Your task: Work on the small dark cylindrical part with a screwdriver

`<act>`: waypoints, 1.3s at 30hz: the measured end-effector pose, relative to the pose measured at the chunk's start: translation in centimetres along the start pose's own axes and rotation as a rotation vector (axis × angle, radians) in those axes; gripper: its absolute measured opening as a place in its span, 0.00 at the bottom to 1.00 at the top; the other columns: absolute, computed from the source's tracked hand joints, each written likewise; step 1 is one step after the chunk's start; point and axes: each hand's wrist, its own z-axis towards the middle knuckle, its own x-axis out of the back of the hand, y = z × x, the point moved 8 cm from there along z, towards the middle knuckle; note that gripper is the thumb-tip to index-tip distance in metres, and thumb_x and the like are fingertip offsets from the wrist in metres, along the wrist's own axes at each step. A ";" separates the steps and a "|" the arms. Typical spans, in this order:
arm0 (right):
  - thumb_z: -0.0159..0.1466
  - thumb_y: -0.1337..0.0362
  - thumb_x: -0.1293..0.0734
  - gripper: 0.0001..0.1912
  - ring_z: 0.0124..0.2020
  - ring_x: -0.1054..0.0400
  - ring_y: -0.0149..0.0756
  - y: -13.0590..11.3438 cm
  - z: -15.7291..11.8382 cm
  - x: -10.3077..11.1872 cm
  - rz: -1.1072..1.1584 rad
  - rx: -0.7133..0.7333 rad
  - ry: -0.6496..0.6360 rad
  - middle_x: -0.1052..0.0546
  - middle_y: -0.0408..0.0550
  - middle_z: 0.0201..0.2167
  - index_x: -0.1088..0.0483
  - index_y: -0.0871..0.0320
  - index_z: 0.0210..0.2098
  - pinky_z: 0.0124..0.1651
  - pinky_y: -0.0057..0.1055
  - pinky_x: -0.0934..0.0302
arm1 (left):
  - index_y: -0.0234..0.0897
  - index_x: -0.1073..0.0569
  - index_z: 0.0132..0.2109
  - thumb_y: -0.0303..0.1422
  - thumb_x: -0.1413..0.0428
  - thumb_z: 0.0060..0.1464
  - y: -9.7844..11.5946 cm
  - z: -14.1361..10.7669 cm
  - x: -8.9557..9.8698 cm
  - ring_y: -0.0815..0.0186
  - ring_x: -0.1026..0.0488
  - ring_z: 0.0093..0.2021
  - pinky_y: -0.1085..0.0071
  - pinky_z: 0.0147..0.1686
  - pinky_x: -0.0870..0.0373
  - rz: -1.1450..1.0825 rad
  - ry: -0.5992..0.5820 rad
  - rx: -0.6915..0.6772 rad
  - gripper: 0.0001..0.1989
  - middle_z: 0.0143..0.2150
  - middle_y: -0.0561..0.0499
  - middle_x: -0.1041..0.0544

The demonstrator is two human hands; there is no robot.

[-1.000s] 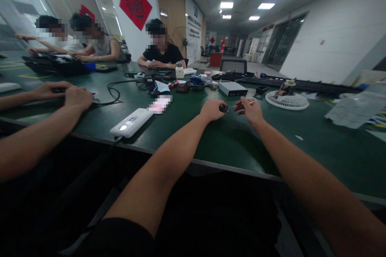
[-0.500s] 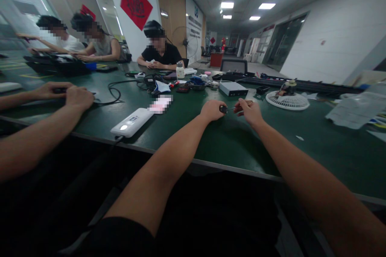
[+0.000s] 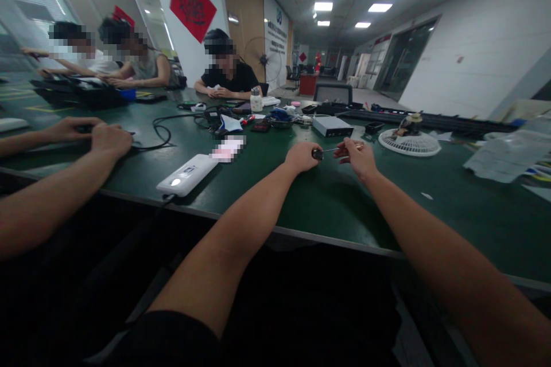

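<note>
Over the green table [image 3: 258, 195], my left hand [image 3: 303, 157] is wrapped round a small dark, rounded object [image 3: 317, 154]. A thin metal shaft [image 3: 330, 150] runs from beside that object to the fingers of my right hand [image 3: 356, 156]. The right fingers are bent and pinch the shaft's end; a ring shows on one of them. Whether the shaft and the dark object are one tool, I cannot tell. Both hands are held close together just above the tabletop.
A white power bank-like device [image 3: 188, 175] with a cable lies left, beside a pink-and-white item [image 3: 229, 149]. Behind are a grey metal box [image 3: 333, 125], a white fan grille [image 3: 410, 142] and a bottle [image 3: 256, 100]. Another person's hands [image 3: 107, 139] work at far left.
My right hand has turned slightly and the shaft between the hands now lies at a slightly different tilt. My left hand keeps its grip.
</note>
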 end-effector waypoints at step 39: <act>0.60 0.37 0.29 0.27 0.29 0.22 0.39 0.6 -0.2 -0.7 -0.003 -0.075 -0.085 0.19 0.51 0.29 0.26 0.56 0.32 0.29 0.30 0.31 | 0.41 0.17 0.52 0.38 0.33 0.53 -0.1 0.2 -0.4 0.54 0.19 0.48 0.60 0.51 0.24 -0.021 -0.008 -0.020 0.19 0.47 0.44 0.15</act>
